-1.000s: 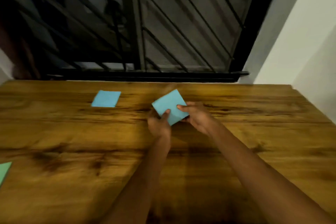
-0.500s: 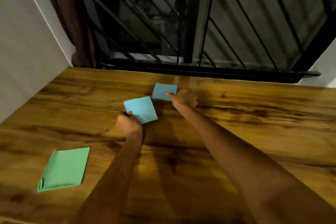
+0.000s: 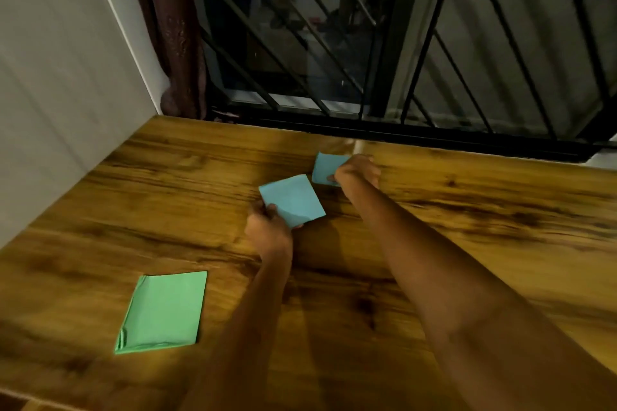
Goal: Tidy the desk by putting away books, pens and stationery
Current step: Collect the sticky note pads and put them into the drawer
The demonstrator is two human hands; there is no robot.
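Observation:
My left hand [image 3: 267, 230] is shut on a light blue paper pad [image 3: 292, 200], holding it by its near corner just above the wooden desk [image 3: 467, 210]. Farther back, my right hand [image 3: 355, 173] pinches the right edge of a second light blue pad [image 3: 325, 168] that lies near the window side of the desk. A green pad [image 3: 163, 310] lies flat at the near left, apart from both hands.
A white wall [image 3: 66, 60] borders the desk on the left. A dark curtain [image 3: 173, 27] hangs in the back corner, and a barred window [image 3: 400, 43] runs along the far edge.
My right hand let go of the first blue pad, reached to the second one and closed on its edge. The view swung left, bringing the green pad into sight.

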